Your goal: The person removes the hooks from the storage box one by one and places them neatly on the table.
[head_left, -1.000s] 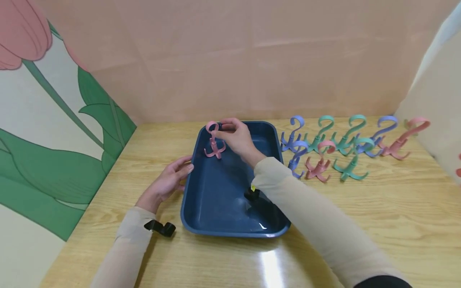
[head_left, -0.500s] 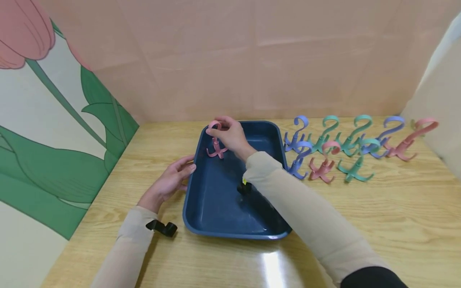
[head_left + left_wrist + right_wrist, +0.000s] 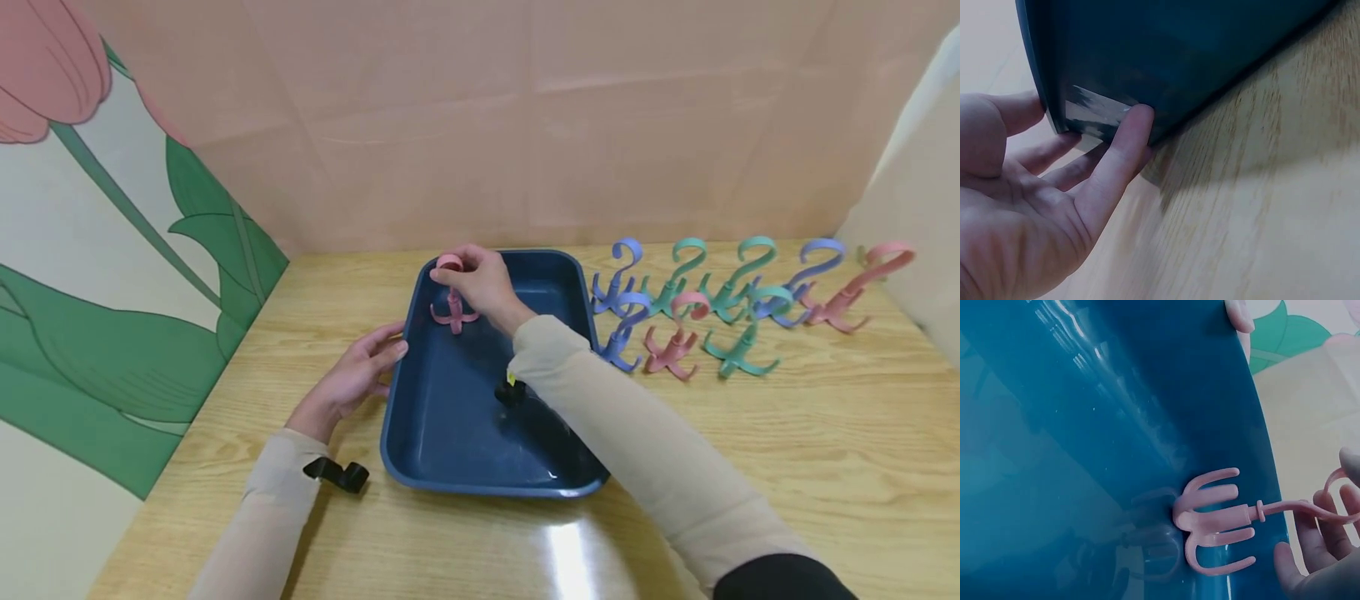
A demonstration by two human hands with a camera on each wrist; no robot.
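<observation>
A pink rotating hook hanger point(image 3: 454, 314) with several upturned prongs is inside the far left corner of the dark blue tray point(image 3: 457, 433). My right hand point(image 3: 483, 283) holds it by its curved top. In the right wrist view the prongs of the pink hook point(image 3: 1216, 519) are at the tray's glossy floor, with their reflection beneath. The left hand point(image 3: 360, 371) rests against the tray's left side. In the left wrist view the thumb of the left hand point(image 3: 1041, 200) meets the rim, while straight fingers press the outer wall.
Right of the tray, several more hook hangers stand on the wooden table point(image 3: 810, 433) in two rows, such as a green hook point(image 3: 738, 354), a pink hook point(image 3: 670, 350) and a blue hook point(image 3: 618, 342). A pink-beige backdrop point(image 3: 555, 133) rises behind the table.
My right hand has shifted slightly left over the pink hook's curved top, and the hook has turned in its grip. The left hand stays at the tray's side.
</observation>
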